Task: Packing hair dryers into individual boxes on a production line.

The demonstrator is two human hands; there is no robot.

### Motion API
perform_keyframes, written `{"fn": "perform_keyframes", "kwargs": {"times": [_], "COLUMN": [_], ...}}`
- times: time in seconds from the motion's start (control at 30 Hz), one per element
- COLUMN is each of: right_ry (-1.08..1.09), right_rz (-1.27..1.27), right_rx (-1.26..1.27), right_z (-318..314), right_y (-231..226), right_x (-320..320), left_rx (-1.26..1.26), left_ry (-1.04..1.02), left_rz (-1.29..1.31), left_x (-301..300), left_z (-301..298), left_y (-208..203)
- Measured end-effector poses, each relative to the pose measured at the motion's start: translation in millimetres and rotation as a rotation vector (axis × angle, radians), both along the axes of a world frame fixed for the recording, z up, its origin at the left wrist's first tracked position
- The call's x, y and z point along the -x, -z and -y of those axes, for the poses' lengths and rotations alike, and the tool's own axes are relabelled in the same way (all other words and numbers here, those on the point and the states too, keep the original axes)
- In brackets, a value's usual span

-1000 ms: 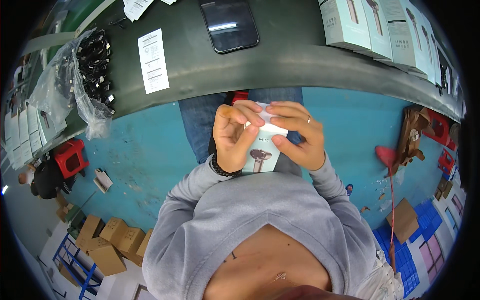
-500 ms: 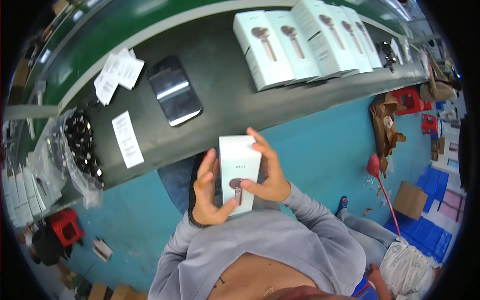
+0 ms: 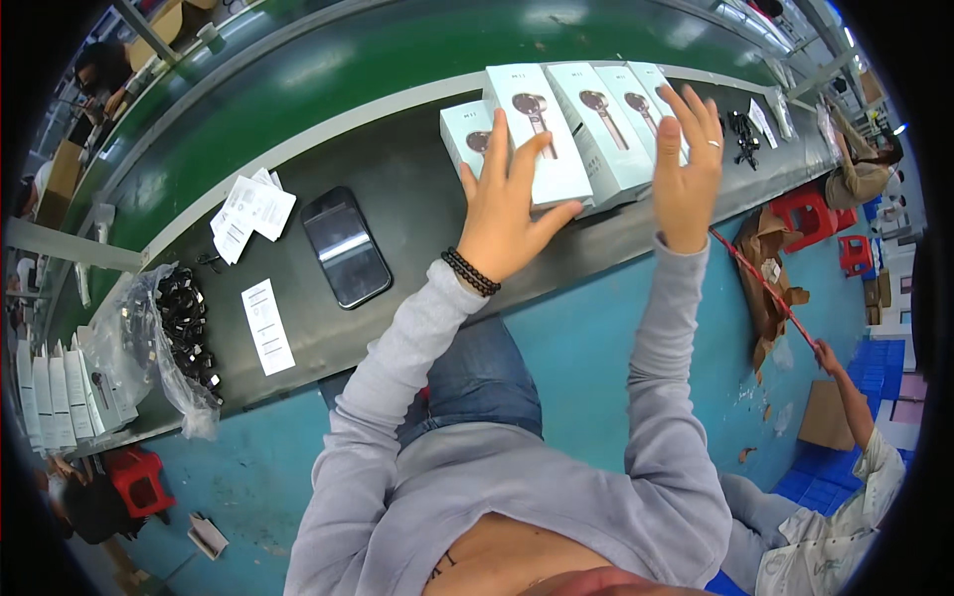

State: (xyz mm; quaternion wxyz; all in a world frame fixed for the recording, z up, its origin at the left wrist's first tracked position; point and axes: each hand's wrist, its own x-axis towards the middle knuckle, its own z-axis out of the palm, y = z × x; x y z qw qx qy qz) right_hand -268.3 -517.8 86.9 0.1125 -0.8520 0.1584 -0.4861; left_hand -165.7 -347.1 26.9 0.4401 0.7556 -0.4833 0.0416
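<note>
Several pale mint cartons, each with a picture of a round-headed, long-handled device, lie side by side on the dark bench. My left hand [image 3: 504, 221] is open with fingers spread over the left end of the row, by the shorter-looking end carton [image 3: 459, 127] and the front carton [image 3: 561, 179]. Whether its fingertips press on them I cannot tell. At the row's right side, my right hand [image 3: 688, 184] is raised and open, fingers apart, beside another carton [image 3: 601, 121]. It covers part of the cartons behind it. Neither hand grips a carton.
Left on the bench [image 3: 422, 238] lie a black phone [image 3: 346, 246], white paper slips [image 3: 256, 207], a single slip [image 3: 267, 326] and a clear bag [image 3: 139, 333] of black cables [image 3: 184, 313]. More cartons [image 3: 70, 397] stand far left. At right, another person's hand [image 3: 825, 356] holds a red pole [image 3: 765, 283].
Both hands have moved from my lap up to the row and apart. The carton they held is no longer between them. At right, another person's arm has come up, holding the red pole.
</note>
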Motion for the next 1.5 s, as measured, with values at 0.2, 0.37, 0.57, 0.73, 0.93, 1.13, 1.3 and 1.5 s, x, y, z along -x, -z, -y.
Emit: {"fn": "perform_keyframes", "kwargs": {"times": [0.2,0.37,0.57,0.73,0.93,1.13,1.3,1.5], "right_ry": [-0.054,-0.027,0.034,0.055,0.005,-0.009,0.010,-0.090], "right_rz": [-0.090,-0.192,-0.077,-0.086,-0.270,-0.207,-0.153,-0.235], "right_rx": [-0.095,0.077,0.141,0.340,0.533,0.442,0.462,0.598], "right_z": [58.6,77.1,73.6,78.1,64.1,56.5,18.9,-39.1], "right_y": [35.2,61.5,74.5,81.5,76.5,72.7,34.5,-4.1], "right_x": [41.1,37.5,21.5,21.2,34.3,25.6,14.3,-20.7], "left_rx": [-0.060,0.055,0.002,-0.040,0.210,0.367,-0.338,-0.952], "left_ry": [0.019,0.004,-0.075,-0.035,-0.119,-0.964,-1.555,-1.597], "left_rz": [0.032,0.100,0.134,0.056,0.108,0.369,0.712,0.247], "left_x": [-9.8,7.5,6.9,5.3,-42.2,-107.9,-179.3,-215.9], "left_z": [-2.6,18.8,17.3,-9.1,-172.2,-443.1,-633.3,-715.0], "left_y": [-8.1,5.4,-1.1,1.5,-6.2,-49.4,-56.9,-27.5]}}
